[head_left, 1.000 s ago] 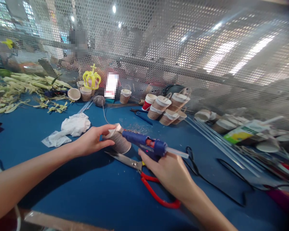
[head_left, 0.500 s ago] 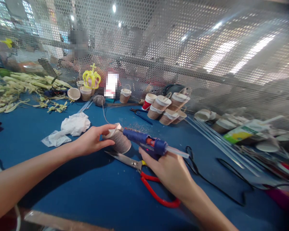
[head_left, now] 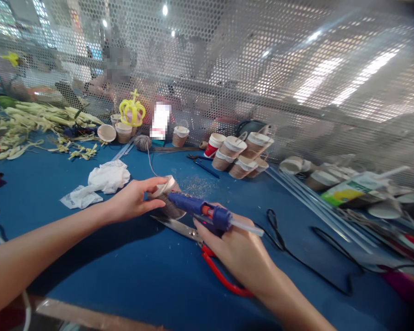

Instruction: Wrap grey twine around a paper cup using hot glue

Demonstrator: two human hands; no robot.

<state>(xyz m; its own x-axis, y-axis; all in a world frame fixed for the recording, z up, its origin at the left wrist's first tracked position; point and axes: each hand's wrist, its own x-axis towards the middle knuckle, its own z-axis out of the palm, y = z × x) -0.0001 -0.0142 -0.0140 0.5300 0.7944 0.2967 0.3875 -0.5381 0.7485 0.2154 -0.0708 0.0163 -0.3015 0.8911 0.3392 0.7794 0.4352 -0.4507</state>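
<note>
Pinching twine-wrapped cup in left hand; gripping glue gun in right hand, aimed at cup, with scissors beneath.

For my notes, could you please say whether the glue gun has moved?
Yes, the glue gun has shifted left and slightly lower in view, against the scissors.

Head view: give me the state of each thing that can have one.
Cup in left hand: tilted, pinched
Glue gun: gripped in right hand
Glue stick: protruding from the gun's back
Scissors: lying flat, partly covered; open or shut unclear
Pliers: lying down, handles apart
Yarn ball: wound, strand trailing
White wad: crumpled
Leftmost cup: on its side
</note>
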